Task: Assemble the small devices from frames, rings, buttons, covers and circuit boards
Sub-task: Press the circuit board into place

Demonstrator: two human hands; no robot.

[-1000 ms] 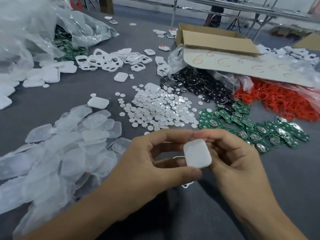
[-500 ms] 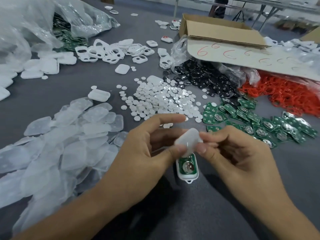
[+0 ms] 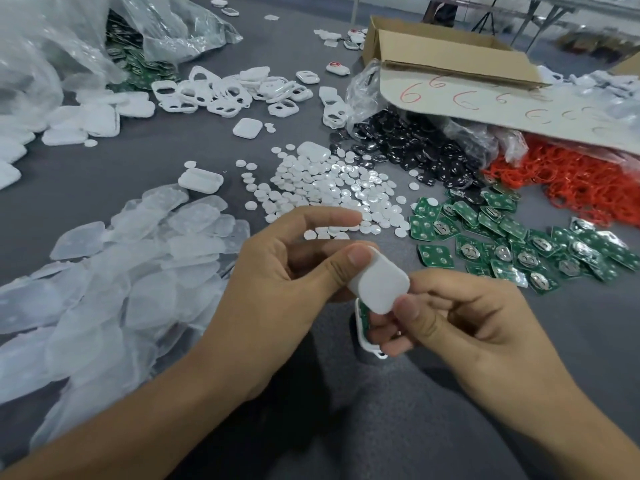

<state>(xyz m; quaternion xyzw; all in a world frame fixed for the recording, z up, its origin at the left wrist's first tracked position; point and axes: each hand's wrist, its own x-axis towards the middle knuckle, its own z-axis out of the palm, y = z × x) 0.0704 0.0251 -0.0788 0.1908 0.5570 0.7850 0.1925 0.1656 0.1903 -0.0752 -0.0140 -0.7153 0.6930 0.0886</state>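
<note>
A: You have the white cover (image 3: 379, 284) pinched from two sides, above the near middle of the tabletop (image 3: 433, 410). Your left hand (image 3: 277, 292) takes its upper corner with the thumb on top and a finger behind, forefinger stretched out free. Your right hand (image 3: 460, 327) nips the lower corner.

B: Just under it is the frame (image 3: 358, 336) with its green circuit board (image 3: 363, 315), half hidden by your right fingers. Whether you hold it or it lies on the tabletop, I cannot tell.

A: That cover looks light, thin and fairly stiff, and it is smooth plastic. I'd expect it to slip if you squeeze the flat faces, so take it by the rounded edges.

B: Agreed. With the board showing, I judge the cover not yet seated. Line its corners up with the frame, then press evenly round the rim, not in the middle, because a thin shell may flex.

A: Your spare boards (image 3: 519, 251) lie toward the right edge, and the buttons (image 3: 329, 192) are further back, mid-tabletop.
</note>
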